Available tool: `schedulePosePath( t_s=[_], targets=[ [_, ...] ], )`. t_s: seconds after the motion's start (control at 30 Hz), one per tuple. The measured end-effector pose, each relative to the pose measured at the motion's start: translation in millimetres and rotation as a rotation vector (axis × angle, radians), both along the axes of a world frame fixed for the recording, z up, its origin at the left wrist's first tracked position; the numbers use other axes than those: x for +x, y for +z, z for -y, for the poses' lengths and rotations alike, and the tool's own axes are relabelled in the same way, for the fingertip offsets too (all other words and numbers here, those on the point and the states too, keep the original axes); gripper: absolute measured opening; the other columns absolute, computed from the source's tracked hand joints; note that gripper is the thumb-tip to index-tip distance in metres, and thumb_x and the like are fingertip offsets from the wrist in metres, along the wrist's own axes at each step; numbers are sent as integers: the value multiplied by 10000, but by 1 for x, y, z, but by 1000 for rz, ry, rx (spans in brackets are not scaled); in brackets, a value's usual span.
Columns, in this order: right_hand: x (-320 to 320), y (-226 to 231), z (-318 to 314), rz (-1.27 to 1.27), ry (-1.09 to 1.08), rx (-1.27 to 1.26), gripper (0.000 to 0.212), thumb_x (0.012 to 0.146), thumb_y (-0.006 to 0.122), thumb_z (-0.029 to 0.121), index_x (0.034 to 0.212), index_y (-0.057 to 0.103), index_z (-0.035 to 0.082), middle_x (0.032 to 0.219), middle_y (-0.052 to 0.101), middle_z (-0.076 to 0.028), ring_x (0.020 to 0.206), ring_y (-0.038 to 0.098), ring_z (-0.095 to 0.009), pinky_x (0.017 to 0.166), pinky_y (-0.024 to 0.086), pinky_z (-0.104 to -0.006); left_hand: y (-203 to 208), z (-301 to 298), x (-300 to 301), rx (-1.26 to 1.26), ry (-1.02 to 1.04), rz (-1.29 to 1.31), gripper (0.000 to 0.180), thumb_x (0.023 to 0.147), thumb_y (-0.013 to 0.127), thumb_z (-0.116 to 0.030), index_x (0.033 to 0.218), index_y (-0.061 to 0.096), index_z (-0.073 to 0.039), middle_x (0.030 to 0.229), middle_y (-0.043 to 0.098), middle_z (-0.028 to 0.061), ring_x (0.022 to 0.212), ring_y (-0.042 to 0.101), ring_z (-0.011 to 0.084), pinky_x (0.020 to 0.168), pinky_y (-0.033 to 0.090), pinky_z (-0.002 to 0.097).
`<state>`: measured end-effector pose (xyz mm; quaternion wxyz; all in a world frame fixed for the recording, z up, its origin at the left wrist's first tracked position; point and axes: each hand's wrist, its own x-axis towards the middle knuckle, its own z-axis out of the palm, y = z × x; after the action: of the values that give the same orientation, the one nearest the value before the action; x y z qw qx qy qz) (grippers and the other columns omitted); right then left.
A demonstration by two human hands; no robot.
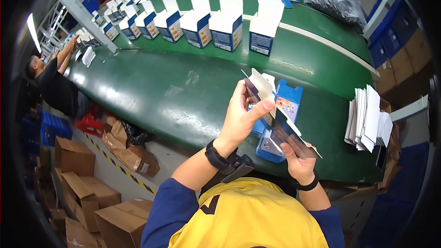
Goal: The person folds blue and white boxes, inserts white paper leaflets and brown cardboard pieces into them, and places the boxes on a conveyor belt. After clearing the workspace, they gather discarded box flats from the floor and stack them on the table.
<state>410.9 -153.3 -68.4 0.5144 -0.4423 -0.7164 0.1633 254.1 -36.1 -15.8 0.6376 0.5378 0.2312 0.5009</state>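
Between my hands is a partly unfolded cardboard box [287,133], dark on its outer face with pale inner flaps, held tilted above the green work surface. My left hand [241,112] grips its upper left end, thumb on top of the card. At the lower right end my right hand [299,164] pinches the edge with the thumb along it. Beneath lie flat blue printed cartons [289,95], partly covered by the held box and my left hand.
A row of standing blue-and-white boxes [226,30] with raised lids runs along the green conveyor [312,59]. White folded sheets [363,119] are stacked at right. Beyond is a grey plastic bag [335,4]. A co-worker [57,82] reaches over the line at far left; brown cartons [124,220] stand below.
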Motion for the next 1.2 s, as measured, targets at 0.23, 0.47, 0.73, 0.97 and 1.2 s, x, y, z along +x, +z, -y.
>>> schedulePosePath(
  t_s=[0.23,0.47,0.73,0.97,1.2],
  targets=[
    [19,-2,-22,-682,191,-223,1302,487,911,259,1447,56,48,1253,510,-117,1169,488,-213,1000,352,-353,9,25,-4,91,-436,-120,965,730,741,-388,1391,174,25,1295,429,166,1166,458,262,993,337,356],
    [20,14,-31,-660,33,-76,1437,403,933,252,1445,-40,72,1408,306,-127,1316,301,-251,1069,248,-386,-8,30,7,670,-435,-349,1066,676,782,-231,1431,60,-18,1417,257,230,1249,376,375,1070,239,425],
    [48,48,-10,-268,374,-27,1283,432,922,265,1430,146,48,1371,356,-168,1330,290,-281,1079,229,-396,-24,6,-5,1161,-18,-323,897,630,756,-69,1357,282,-292,1264,383,193,1196,404,426,1032,228,594],
    [26,43,-8,-449,227,-8,1015,610,839,249,1403,243,35,1339,419,-191,1317,315,-288,1091,211,-400,-33,21,4,1005,-23,-265,638,610,754,-44,1124,512,-333,1229,400,172,1176,412,424,1014,246,621],
    [39,33,-9,-1012,528,-112,775,750,688,45,1403,272,39,1311,470,-188,1233,433,-271,1054,277,-365,-21,33,9,1011,-119,-277,425,586,763,-58,960,591,-163,1241,397,218,1173,416,412,1013,285,577]
  ],
)
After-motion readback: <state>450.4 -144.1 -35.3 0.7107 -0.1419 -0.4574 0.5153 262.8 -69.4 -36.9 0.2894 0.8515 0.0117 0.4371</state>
